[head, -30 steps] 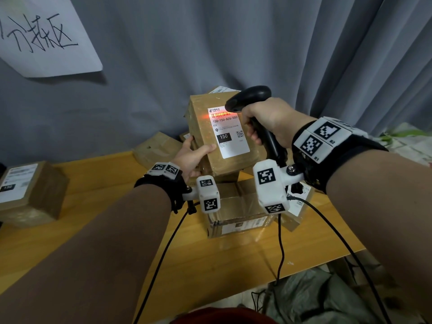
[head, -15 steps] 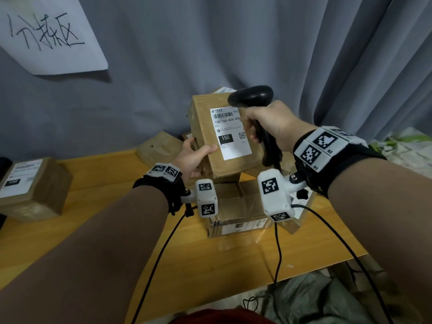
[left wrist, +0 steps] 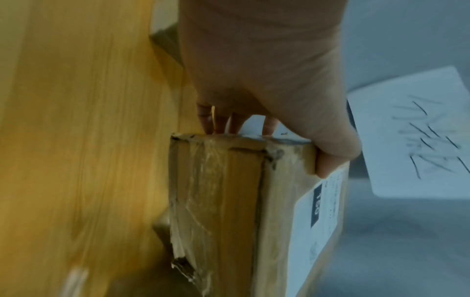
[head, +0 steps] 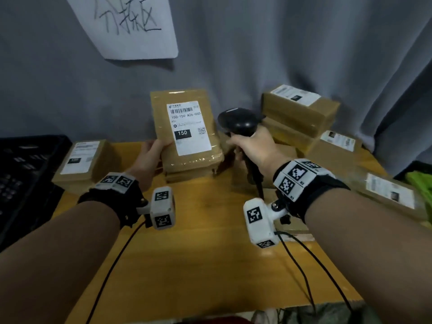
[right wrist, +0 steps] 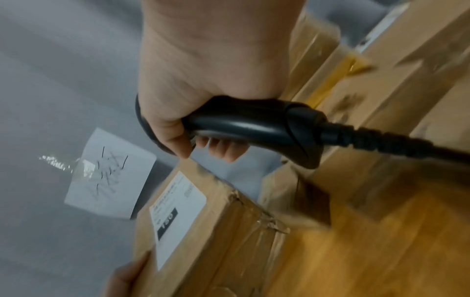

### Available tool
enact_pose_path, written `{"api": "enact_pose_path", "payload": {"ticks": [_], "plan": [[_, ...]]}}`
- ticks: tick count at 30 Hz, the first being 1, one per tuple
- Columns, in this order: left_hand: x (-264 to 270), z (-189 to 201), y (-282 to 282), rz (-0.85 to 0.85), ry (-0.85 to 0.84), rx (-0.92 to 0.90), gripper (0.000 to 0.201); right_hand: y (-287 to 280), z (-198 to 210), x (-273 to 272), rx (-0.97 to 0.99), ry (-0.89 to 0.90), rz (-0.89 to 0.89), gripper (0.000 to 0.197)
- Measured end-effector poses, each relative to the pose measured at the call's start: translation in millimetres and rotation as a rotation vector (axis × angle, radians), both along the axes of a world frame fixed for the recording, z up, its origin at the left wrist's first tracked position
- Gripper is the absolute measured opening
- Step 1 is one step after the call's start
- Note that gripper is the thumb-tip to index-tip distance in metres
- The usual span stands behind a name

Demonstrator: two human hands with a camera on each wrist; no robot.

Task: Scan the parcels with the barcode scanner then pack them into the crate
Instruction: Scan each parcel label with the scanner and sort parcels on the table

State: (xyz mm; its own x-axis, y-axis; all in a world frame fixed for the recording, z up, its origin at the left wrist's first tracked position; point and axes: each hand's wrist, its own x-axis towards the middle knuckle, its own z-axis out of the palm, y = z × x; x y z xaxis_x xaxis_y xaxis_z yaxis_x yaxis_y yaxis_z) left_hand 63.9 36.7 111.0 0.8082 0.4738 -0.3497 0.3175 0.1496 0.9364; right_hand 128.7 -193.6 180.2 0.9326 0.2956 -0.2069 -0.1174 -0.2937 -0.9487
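Note:
My left hand (head: pixel 153 152) grips a brown cardboard parcel (head: pixel 187 134) by its lower left corner, thumb on the labelled face, fingers behind it (left wrist: pixel 264 124). The parcel (left wrist: pixel 229 211) stands tilted above the wooden table, its white label marked 150 facing me. My right hand (head: pixel 253 148) is wrapped round the handle of a black barcode scanner (head: pixel 238 122) just right of the parcel; no red light shows on the label. The scanner (right wrist: pixel 254 124) trails a black cable. The parcel (right wrist: pixel 203 231) lies below it. A black crate (head: pixel 25 174) sits at the far left.
One labelled parcel (head: pixel 81 162) lies on the table (head: pixel 205 265) beside the crate. A pile of several parcels (head: pixel 301 113) fills the back right, with more along the right edge (head: pixel 390 195). A grey curtain with a handwritten paper sign (head: pixel 131 26) hangs behind.
The red scan light on the label has gone out. The view has swung left, showing the crate; the parcel and scanner have moved left away from the pile.

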Motion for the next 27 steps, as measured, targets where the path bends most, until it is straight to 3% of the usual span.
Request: {"api": "enact_pose_path", "payload": {"ticks": [3, 7, 11, 14, 17, 20, 22, 25, 27], "plan": [[-23.5, -14.8, 51.4, 0.081, 0.129, 0.046, 0.065, 57.2, -20.8, -9.4, -0.034, 0.02, 0.061, 0.01], [-41.2, -44.2, 98.2, 0.115, 0.307, 0.099, 0.08, 115.7, -53.8, -18.5, -0.08, 0.08, 0.112, 0.01], [-40.2, -76.6, 120.8, 0.064, 0.422, 0.182, 0.087, 153.9, -92.5, -20.9, -0.146, 0.089, 0.121, 0.022], [-34.0, -93.4, 130.9, 0.026, 0.461, 0.197, 0.087, 172.8, -120.6, -20.1, -0.165, 0.178, 0.153, 0.02], [-27.3, -96.0, 140.6, -0.047, 0.48, 0.239, 0.077, 190.6, -140.8, -20.9, -0.208, 0.241, 0.196, 0.04], [-22.2, -90.1, 151.7, -0.296, 0.487, 0.606, 0.04, 208.4, -152.8, -23.2, -0.211, 0.326, 0.209, 0.033], [-21.0, -80.7, 161.8, -0.365, 0.432, 0.904, 0.029, 219.9, -157.4, -24.7, -0.215, 0.331, 0.182, 0.031], [-28.1, -67.8, 181.6, -0.274, 0.334, 1.252, 0.032, 235.0, -160.1, -22.0, -0.196, 0.307, 0.138, 0.033], [-39.7, -68.3, 198.2, -0.25, 0.537, 1.358, 0.052, 244.2, -159.3, -18.0, -0.182, 0.3, 0.148, 0.031]]}}
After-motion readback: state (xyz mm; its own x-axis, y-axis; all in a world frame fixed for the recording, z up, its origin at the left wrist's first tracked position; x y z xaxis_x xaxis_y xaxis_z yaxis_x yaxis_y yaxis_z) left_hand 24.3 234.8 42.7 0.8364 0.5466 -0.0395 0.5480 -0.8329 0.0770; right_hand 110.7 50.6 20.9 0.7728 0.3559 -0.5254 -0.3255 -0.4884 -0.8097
